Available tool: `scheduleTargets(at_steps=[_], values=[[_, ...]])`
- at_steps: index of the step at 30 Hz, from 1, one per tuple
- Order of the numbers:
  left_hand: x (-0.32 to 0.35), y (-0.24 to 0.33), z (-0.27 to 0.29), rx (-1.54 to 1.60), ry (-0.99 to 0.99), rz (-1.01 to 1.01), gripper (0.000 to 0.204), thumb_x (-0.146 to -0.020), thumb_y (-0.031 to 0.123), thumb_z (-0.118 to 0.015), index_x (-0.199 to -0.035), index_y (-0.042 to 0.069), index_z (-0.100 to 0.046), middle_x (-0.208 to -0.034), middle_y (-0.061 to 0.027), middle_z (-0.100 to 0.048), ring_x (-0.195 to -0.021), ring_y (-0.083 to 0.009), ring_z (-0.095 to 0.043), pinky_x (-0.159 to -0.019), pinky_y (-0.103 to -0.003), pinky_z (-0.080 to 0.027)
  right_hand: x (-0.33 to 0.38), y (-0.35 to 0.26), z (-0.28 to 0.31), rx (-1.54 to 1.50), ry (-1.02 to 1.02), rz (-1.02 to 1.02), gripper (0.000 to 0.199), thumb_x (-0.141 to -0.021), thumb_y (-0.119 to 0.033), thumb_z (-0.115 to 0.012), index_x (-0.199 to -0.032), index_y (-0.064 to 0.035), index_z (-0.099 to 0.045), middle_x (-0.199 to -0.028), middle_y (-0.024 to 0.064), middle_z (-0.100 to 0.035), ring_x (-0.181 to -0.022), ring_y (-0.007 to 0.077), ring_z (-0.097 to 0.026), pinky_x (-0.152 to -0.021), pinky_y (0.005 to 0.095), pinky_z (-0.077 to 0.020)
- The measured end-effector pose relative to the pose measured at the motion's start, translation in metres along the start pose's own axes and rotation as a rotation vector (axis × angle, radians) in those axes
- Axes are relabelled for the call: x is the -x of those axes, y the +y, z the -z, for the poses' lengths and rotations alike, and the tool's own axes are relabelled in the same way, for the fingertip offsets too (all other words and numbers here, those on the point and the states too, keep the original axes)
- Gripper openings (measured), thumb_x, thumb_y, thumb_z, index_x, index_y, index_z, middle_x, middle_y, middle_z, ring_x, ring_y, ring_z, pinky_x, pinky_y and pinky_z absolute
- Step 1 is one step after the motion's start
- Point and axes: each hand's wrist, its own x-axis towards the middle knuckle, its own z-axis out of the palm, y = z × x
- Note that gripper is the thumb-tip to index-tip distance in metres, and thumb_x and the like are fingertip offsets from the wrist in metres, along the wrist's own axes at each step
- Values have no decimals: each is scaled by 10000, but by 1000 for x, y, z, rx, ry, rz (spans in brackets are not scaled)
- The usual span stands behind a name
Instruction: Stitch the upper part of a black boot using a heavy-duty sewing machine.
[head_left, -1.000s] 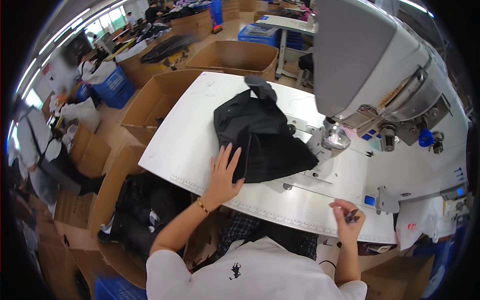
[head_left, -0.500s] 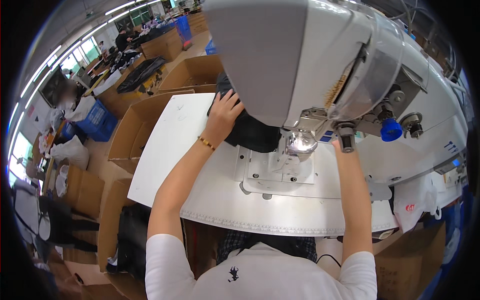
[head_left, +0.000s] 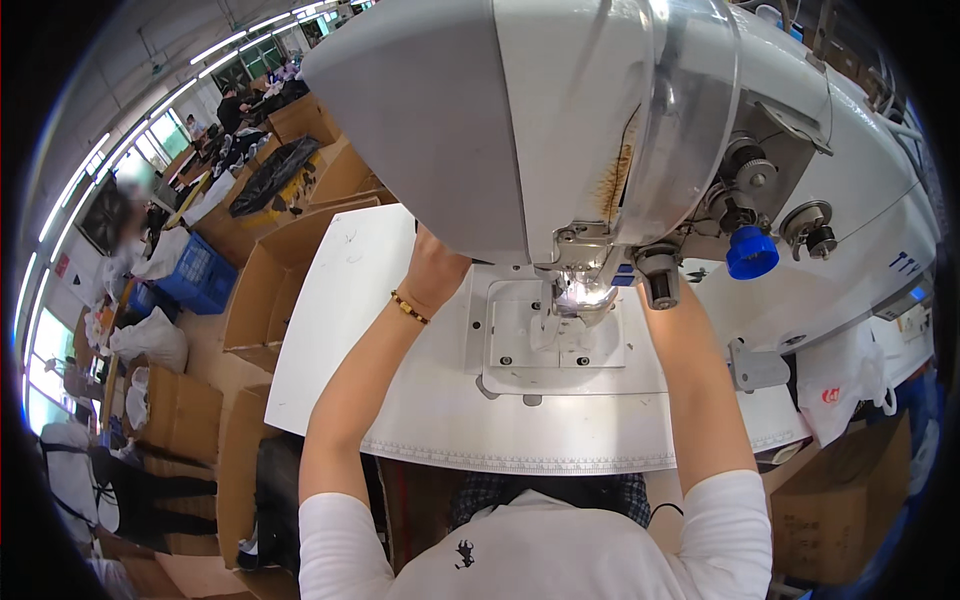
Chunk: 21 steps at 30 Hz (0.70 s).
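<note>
A large white sewing machine (head_left: pixel 570 120) fills the upper middle, its needle area (head_left: pixel 583 292) lit up over a metal plate (head_left: pixel 540 350). My left hand (head_left: pixel 437 268), with a beaded bracelet at the wrist, reaches in at the left side of the machine head. The head covers its fingers, so whatever they touch or hold is hidden. My right forearm (head_left: pixel 695 370) runs up along the right of the needle area. Behind the tension parts and blue knob (head_left: pixel 751 252) my right hand is hidden. The black cloth seen earlier cannot be made out now.
The white table (head_left: pixel 330 330) has a ruler strip (head_left: pixel 520 466) along its near edge. Open cardboard boxes (head_left: pixel 262 285) stand to the left, and another box (head_left: pixel 840 510) at the lower right. A white plastic bag (head_left: pixel 845 385) hangs by the right edge. Other people are farther left.
My left hand has moved farther under the machine head, its fingers going out of sight. The black cloth has left the plate and is hidden. The view has shifted slightly.
</note>
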Motion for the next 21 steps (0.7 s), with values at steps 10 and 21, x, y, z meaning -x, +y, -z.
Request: scheduleTargets(at_steps=[10,21], values=[[15,43,21,289,-235,116,330,-671,-12,-566,-994,47,-595,-1023,-154,-556,-1016,-350,-493,-899,-450,-383,0,1,49,292,-184,169,238,-763,-198,-607,-946,-48,-581,-821,88,-606,-668,160,-545,-578,273,-413],[35,155,64,121,-350,165,490,-626,-73,-487,-1111,-15,-534,-1234,-211,-437,-1143,-378,-432,-974,-568,-247,52,4,64,580,-411,317,228,-729,-170,-636,-923,-54,-606,-832,86,-629,-737,194,-581,-666,291,-450]])
